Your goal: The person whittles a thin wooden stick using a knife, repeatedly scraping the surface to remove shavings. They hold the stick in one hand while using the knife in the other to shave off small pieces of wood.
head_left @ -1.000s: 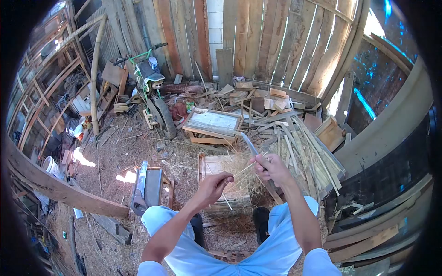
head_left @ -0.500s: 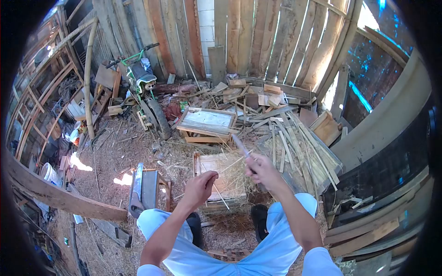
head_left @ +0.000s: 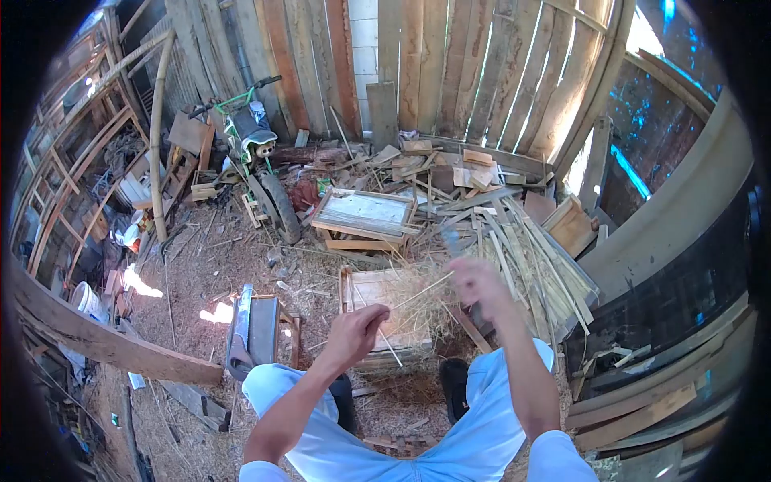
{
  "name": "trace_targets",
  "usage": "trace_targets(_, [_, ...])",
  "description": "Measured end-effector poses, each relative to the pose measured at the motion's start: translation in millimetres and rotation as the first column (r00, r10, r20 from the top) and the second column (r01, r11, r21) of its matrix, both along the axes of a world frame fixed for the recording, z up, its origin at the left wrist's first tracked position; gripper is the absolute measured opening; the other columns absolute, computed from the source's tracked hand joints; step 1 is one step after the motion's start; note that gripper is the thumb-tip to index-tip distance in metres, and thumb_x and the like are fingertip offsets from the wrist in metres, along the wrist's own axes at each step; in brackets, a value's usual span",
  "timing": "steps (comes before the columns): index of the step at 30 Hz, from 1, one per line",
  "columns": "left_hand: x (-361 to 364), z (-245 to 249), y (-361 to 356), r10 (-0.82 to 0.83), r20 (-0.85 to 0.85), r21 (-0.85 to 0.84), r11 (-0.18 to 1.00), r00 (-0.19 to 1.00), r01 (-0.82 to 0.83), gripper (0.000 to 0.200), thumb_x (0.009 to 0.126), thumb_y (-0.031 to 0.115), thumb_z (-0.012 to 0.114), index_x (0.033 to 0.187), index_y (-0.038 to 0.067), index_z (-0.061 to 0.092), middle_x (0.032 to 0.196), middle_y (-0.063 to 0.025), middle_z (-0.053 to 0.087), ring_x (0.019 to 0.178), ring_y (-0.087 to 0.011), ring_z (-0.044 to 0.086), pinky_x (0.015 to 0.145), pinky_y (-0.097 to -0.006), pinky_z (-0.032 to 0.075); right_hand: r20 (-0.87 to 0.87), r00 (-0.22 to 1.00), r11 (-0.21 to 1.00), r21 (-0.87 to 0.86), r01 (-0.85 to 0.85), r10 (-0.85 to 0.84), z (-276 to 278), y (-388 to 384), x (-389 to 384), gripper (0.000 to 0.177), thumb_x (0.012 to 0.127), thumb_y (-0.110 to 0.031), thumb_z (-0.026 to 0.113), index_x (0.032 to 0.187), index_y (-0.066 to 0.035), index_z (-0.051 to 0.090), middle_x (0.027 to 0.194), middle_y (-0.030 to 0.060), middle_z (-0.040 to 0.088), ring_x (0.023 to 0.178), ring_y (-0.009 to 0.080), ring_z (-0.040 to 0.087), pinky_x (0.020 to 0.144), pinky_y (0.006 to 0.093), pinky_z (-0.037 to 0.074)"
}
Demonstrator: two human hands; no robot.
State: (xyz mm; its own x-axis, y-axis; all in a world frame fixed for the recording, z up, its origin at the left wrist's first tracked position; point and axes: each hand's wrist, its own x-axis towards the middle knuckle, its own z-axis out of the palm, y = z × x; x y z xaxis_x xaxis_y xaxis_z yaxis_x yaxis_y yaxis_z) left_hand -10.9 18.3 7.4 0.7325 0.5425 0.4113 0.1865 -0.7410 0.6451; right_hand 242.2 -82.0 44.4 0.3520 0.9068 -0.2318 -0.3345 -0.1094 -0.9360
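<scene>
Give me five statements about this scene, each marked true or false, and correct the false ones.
1. The left hand holds a thin strip. True.
2. The right hand is empty. False: it grips a knife, blurred here.
3. Both shoes are dark. True.
4. The bike is right of both hands. False: it is to their left, further off.
5. The wall ahead is mostly upright boards. True.

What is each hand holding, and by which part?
Left hand: a thin pale strip, apparently by its near end. Right hand: a knife, blurred, apparently by its handle.
</scene>
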Motion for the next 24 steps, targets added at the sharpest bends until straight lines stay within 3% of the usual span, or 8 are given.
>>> trace_targets(1, [-9, -5, 4, 0.038, 0.013, -0.016, 0.999, 0.999, -0.038, 0.010, 0.085, 0.011, 0.058, 0.092, 0.006, 0.062, 0.079, -0.0113, 0.066, 0.067, -0.0310, 0.064, 0.056, -0.0372, 0.050, -0.006, 0.978, 0.978, -0.019, 0.207, -0.207, -2, -2, 26, 0.024, 0.094, -0.018, 0.048, 0.104, 0.000, 0.059, 0.061, -0.0059, 0.041, 0.042, 0.0011, 0.031, 0.036, 0.0169, 0.023])
trace_targets(3, [-26, -2, 11, 0.120, -0.033, -0.033, 0.992, 0.992, -0.121, 0.009, 0.085, 0.012, 0.058, 0.090, 0.006, 0.063, 0.079, -0.0134, 0.065, 0.068, -0.0318, 0.064, 0.057, -0.0382, 0.050, -0.057, 0.956, 0.946, 0.133, 0.294, -0.289, 0, -20, 80, 0.022, 0.092, -0.013, 0.045, 0.107, -0.002, 0.057, 0.060, -0.0068, 0.039, 0.041, 0.0009, 0.030, 0.035, 0.0173, 0.022])
trace_targets(6, [-22, 12, 10, 0.185, -0.108, -0.041, 0.981, 0.977, -0.190, 0.009, 0.086, 0.013, 0.058, 0.090, 0.006, 0.063, 0.078, -0.0137, 0.065, 0.069, -0.0318, 0.064, 0.057, -0.0386, 0.049, -0.047, 0.947, 0.941, 0.114, 0.320, -0.317, -1, -23, 58, 0.024, 0.091, -0.013, 0.046, 0.111, -0.003, 0.055, 0.060, -0.0069, 0.039, 0.041, 0.0008, 0.029, 0.035, 0.0172, 0.022])
trace_targets(9, [-6, 0, 10, 0.129, 0.016, 0.011, 0.992, 0.992, -0.129, 0.010, 0.086, 0.014, 0.058, 0.090, 0.006, 0.063, 0.078, -0.0130, 0.065, 0.068, -0.0314, 0.064, 0.057, -0.0388, 0.049, -0.084, 0.995, 0.996, 0.067, 0.062, -0.056, 0, -13, 6, 0.033, 0.094, -0.030, 0.050, 0.113, -0.004, 0.054, 0.062, -0.0047, 0.044, 0.042, 0.0013, 0.031, 0.035, 0.0169, 0.023])
trace_targets(13, [4, 3, 1, 0.074, 0.004, 0.058, 0.996, 0.997, -0.074, 0.009, 0.086, 0.013, 0.058, 0.090, 0.007, 0.063, 0.079, -0.0117, 0.065, 0.068, -0.0312, 0.064, 0.057, -0.0389, 0.050, -0.051, 0.969, 0.968, -0.052, -0.245, 0.242, -18, 4, -56, 0.035, 0.095, -0.030, 0.049, 0.121, -0.006, 0.050, 0.065, -0.0029, 0.045, 0.045, 0.0013, 0.032, 0.038, 0.0159, 0.025])
trace_targets(18, [6, 1, 1, 0.067, -0.006, 0.094, 0.993, 0.998, -0.066, 0.009, 0.085, 0.012, 0.058, 0.092, 0.007, 0.062, 0.083, -0.0105, 0.066, 0.068, -0.0305, 0.064, 0.056, -0.0378, 0.051, -0.120, 0.924, 0.932, 0.025, -0.362, 0.363, -20, 9, -62, 0.035, 0.095, -0.030, 0.048, 0.118, -0.004, 0.052, 0.066, -0.0040, 0.044, 0.046, 0.0013, 0.033, 0.039, 0.0163, 0.027])
trace_targets(22, [5, -2, 0, 0.054, 0.036, 0.112, 0.992, 0.998, -0.057, 0.009, 0.085, 0.012, 0.058, 0.092, 0.007, 0.062, 0.084, -0.0103, 0.066, 0.067, -0.0302, 0.064, 0.056, -0.0381, 0.051, -0.133, 0.970, 0.979, 0.047, -0.197, 0.202, -16, 3, -35, 0.033, 0.096, -0.028, 0.046, 0.111, 0.000, 0.053, 0.065, -0.0047, 0.042, 0.045, 0.0016, 0.032, 0.038, 0.0164, 0.026])
trace_targets(24, [1, -5, 2, 0.053, -0.004, 0.114, 0.992, 0.999, -0.052, 0.010, 0.086, 0.013, 0.058, 0.092, 0.007, 0.062, 0.082, -0.0109, 0.066, 0.067, -0.0306, 0.064, 0.056, -0.0380, 0.050, -0.188, 0.982, 0.999, 0.028, -0.028, 0.033, -12, 1, -13, 0.027, 0.096, -0.022, 0.044, 0.109, 0.001, 0.053, 0.064, -0.0052, 0.040, 0.044, 0.0015, 0.031, 0.036, 0.0166, 0.025])
